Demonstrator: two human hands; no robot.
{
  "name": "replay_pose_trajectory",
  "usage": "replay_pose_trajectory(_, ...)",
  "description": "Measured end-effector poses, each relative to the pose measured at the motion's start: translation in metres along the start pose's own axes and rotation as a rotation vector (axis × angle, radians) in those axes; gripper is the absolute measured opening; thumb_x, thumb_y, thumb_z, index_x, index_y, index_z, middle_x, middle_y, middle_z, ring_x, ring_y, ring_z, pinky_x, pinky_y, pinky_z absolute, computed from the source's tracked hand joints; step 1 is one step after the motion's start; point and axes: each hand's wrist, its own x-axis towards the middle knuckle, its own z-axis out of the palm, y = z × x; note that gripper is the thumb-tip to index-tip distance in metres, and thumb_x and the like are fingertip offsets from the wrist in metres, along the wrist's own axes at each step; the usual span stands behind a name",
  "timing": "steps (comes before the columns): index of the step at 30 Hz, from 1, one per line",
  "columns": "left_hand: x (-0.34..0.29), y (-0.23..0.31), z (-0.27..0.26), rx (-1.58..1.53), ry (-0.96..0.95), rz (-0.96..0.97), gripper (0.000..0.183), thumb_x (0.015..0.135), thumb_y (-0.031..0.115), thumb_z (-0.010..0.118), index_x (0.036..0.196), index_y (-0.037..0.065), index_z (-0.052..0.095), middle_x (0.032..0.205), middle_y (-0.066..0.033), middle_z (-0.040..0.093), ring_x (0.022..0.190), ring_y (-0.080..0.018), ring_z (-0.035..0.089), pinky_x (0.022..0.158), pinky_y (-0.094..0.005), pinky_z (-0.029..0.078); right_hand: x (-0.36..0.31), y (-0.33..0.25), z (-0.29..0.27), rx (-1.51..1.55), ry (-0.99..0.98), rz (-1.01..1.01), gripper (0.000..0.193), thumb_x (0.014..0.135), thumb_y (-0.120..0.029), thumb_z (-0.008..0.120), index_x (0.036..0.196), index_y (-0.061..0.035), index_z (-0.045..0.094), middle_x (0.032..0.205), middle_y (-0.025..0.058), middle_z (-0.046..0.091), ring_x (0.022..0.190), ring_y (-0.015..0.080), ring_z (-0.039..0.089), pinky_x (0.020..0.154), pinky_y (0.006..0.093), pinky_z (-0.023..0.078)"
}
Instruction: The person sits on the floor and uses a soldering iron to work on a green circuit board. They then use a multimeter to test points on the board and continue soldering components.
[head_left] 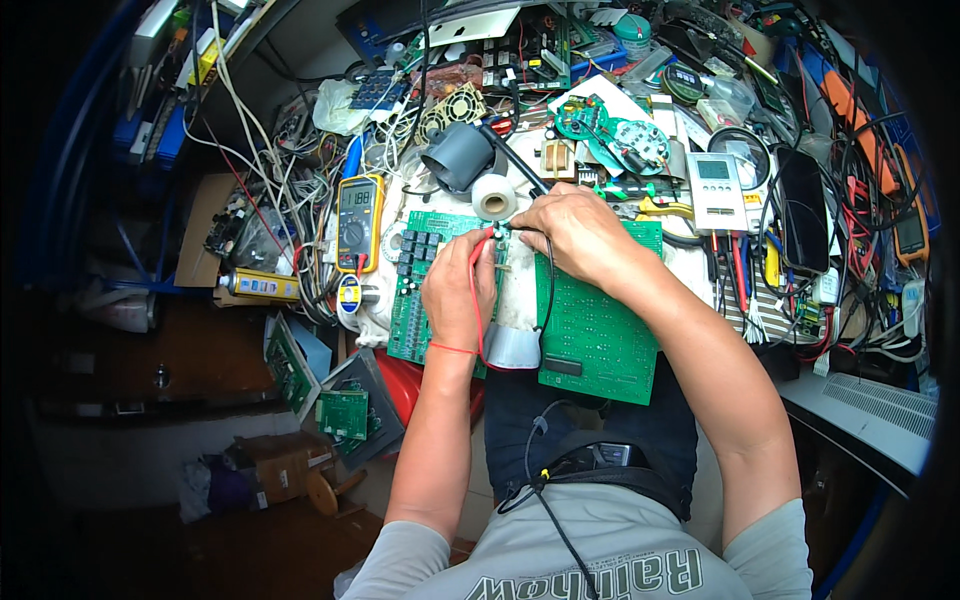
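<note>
My left hand (460,285) is closed around a red test probe (488,234), whose red lead (477,310) runs down past the wrist. Opposite it, my right hand (575,232) pinches a black test probe (515,233) with a black lead (549,285) hanging below. Both sets of fingertips meet at a small dark part (501,230), too small to name. Under my left hand lies a green circuit board (418,240) with black relays; under my right forearm is another green board (600,330). A yellow multimeter (358,225) with a lit display stands to the left.
Just beyond my hands are a white roll (493,197) and a grey cylinder (460,158). A silver-grey piece (513,348) sits between the boards. Yellow-handled pliers (665,208), a white device (716,190) and a dark phone (803,210) lie right. Tangled cables crowd both sides.
</note>
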Motion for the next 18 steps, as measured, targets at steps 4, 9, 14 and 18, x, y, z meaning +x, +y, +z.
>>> replay_pose_trajectory(4, -0.002, 0.003, -0.006, -0.068, 0.027, -0.013, 0.014, 0.098, 0.009, 0.071, 0.111, 0.004, 0.073, 0.1, -0.0154, 0.075, 0.089, -0.0332, 0.074, 0.078, -0.0402, 0.057, -0.01, -0.01, -0.009, -0.035, 0.238, -0.041, 0.022, 0.092, -0.024, 0.076, 0.108, -0.0093, 0.08, 0.098, 0.0115, 0.076, 0.1, 0.033, 0.069, 0.09, 0.0471, 0.054)
replay_pose_trajectory(9, -0.029, 0.007, -0.036, -0.211, 0.091, -0.095, 0.017, 0.103, 0.007, 0.067, 0.118, 0.0, 0.072, 0.109, -0.0147, 0.076, 0.097, -0.0244, 0.074, 0.086, -0.0351, 0.057, -0.054, -0.033, -0.04, 0.08, 0.502, -0.084, 0.021, 0.089, -0.013, 0.079, 0.109, -0.005, 0.075, 0.099, 0.012, 0.073, 0.091, 0.0335, 0.069, 0.082, 0.0446, 0.054)
replay_pose_trajectory(14, -0.086, 0.017, -0.077, -0.43, 0.186, -0.174, 0.017, 0.109, 0.007, 0.056, 0.116, -0.004, 0.067, 0.112, -0.0159, 0.072, 0.095, -0.0221, 0.069, 0.088, -0.0343, 0.057, -0.131, -0.068, -0.056, 0.349, 0.557, 0.005, 0.022, 0.095, -0.017, 0.077, 0.11, -0.0011, 0.072, 0.097, 0.0158, 0.072, 0.084, 0.0339, 0.07, 0.074, 0.041, 0.055)
replay_pose_trajectory(18, -0.125, 0.038, -0.091, -0.525, 0.162, -0.019, 0.02, 0.11, 0.014, 0.055, 0.102, -0.002, 0.063, 0.099, -0.0164, 0.068, 0.087, -0.0281, 0.068, 0.08, -0.0393, 0.058, -0.182, -0.094, -0.046, 0.472, 0.551, -0.087, 0.042, 0.106, -0.045, 0.061, 0.101, -0.005, 0.07, 0.092, 0.0108, 0.069, 0.077, 0.028, 0.068, 0.067, 0.038, 0.052)
